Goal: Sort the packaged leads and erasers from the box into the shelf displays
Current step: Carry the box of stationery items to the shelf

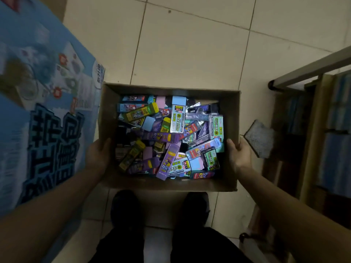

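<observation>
An open brown cardboard box (230,114) sits in the middle of the view above a tiled floor, filled with several small packaged leads and erasers (171,137) in purple, green, blue and pink. My left hand (98,154) grips the box's left wall, thumb over the rim. My right hand (238,154) grips the right wall the same way. The shelf unit (311,145) stands at the right, dark and partly out of frame.
A large blue printed carton (43,111) stands close on the left. My two dark shoes (161,209) are below the box. A grey mesh-textured object (259,138) lies between box and shelf. Beige floor tiles (190,44) stretch ahead.
</observation>
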`<state>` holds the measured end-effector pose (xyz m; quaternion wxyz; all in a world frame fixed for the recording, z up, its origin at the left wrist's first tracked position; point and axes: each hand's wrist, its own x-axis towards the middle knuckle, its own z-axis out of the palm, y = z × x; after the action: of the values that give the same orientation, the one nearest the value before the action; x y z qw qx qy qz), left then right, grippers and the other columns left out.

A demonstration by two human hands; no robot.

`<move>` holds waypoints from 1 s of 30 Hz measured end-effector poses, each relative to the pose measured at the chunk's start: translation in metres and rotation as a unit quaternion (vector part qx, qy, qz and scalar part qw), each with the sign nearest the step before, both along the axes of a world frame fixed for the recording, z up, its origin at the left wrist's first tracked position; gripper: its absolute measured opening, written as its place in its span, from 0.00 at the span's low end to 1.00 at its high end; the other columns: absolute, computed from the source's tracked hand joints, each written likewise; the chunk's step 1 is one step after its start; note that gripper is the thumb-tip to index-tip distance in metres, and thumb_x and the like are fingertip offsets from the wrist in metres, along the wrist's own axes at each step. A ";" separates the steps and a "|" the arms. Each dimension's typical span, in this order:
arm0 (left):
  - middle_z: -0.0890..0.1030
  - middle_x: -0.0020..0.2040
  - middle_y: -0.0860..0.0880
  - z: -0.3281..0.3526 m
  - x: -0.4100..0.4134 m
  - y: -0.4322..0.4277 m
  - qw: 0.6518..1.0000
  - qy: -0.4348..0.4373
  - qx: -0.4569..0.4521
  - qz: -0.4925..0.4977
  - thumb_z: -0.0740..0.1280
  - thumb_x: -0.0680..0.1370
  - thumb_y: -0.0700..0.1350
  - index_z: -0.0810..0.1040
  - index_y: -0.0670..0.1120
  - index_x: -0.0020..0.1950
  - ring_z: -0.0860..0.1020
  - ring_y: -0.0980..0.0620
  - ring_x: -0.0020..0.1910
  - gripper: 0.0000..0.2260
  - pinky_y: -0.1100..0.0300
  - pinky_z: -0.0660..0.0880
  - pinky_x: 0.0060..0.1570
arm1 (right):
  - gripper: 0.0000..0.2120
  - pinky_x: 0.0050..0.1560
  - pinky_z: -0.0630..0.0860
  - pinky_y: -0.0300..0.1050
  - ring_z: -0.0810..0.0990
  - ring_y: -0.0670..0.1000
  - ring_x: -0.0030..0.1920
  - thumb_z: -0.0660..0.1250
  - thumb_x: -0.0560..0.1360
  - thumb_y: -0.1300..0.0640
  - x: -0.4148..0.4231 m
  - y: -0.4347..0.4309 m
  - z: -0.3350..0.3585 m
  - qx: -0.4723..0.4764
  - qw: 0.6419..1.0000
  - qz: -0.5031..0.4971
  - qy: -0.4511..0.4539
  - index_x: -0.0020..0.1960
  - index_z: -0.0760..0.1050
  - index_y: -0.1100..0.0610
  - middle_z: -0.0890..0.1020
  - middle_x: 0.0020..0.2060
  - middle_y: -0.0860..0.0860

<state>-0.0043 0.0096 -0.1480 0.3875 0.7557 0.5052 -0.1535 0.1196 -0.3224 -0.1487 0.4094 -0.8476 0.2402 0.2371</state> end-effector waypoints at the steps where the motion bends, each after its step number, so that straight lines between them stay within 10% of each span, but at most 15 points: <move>1: 0.78 0.50 0.30 0.013 0.000 0.000 1.000 0.002 0.001 0.005 0.60 0.81 0.44 0.75 0.31 0.53 0.77 0.35 0.50 0.15 0.48 0.71 0.47 | 0.10 0.52 0.75 0.46 0.79 0.55 0.50 0.60 0.79 0.61 0.000 -0.001 0.013 -0.005 1.000 0.004 0.002 0.57 0.75 0.63 0.82 0.51 0.59; 16: 0.79 0.47 0.28 0.379 0.033 0.036 0.994 -0.005 0.046 -0.100 0.60 0.81 0.47 0.78 0.31 0.48 0.77 0.32 0.50 0.18 0.48 0.69 0.46 | 0.12 0.59 0.76 0.53 0.80 0.54 0.53 0.62 0.79 0.56 0.013 0.008 0.383 -0.004 1.000 0.008 -0.029 0.58 0.76 0.61 0.83 0.52 0.57; 30: 0.80 0.44 0.34 0.636 0.102 0.093 0.995 -0.077 0.047 -0.040 0.61 0.80 0.53 0.76 0.38 0.39 0.74 0.40 0.41 0.20 0.55 0.66 0.41 | 0.10 0.41 0.71 0.41 0.79 0.51 0.43 0.63 0.78 0.54 0.057 0.054 0.635 -0.022 0.992 0.000 -0.121 0.50 0.78 0.60 0.82 0.41 0.53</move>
<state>0.0981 0.1030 0.4879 0.3833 0.8022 0.4496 -0.0864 0.1765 -0.2683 0.4859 0.4170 -0.8788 0.1940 0.1274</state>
